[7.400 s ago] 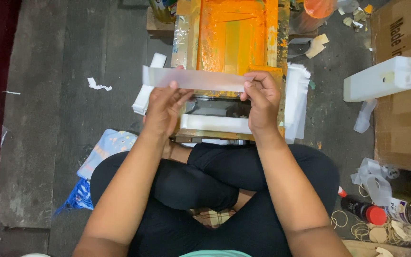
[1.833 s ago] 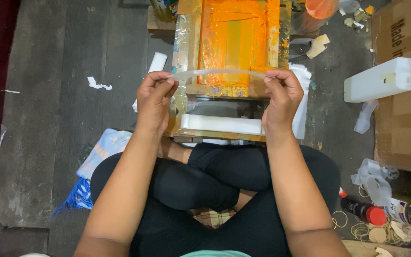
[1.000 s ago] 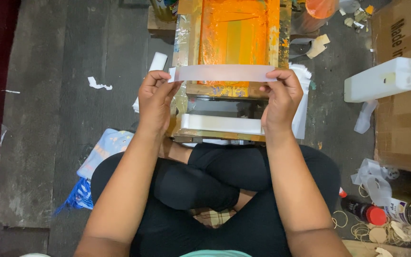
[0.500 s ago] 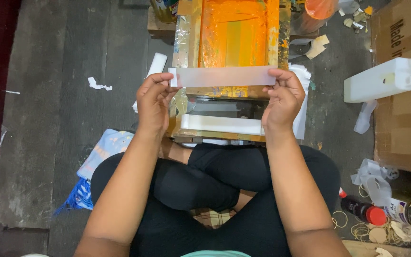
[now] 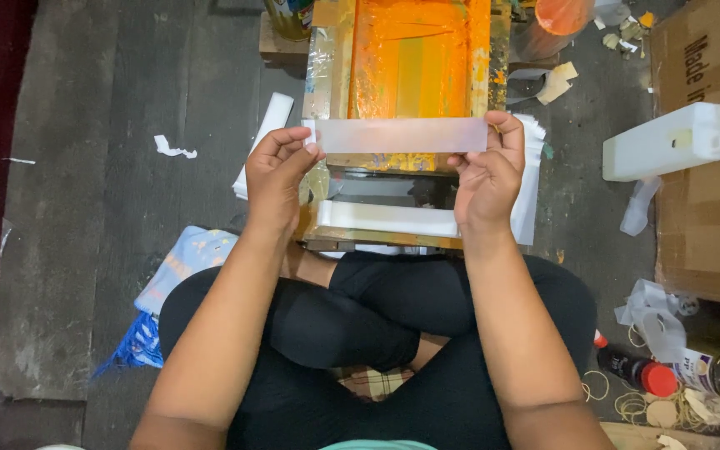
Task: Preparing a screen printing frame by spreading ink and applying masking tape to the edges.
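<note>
Holding the strip by its two ends, I kept it stretched level across the upper middle of the frame, its long axis running left to right. My left hand pinched the left end and my right hand pinched the right, both equally near. The strip hung just above the near edge of the orange screen, with a white pile lower down, toward my knees.
</note>
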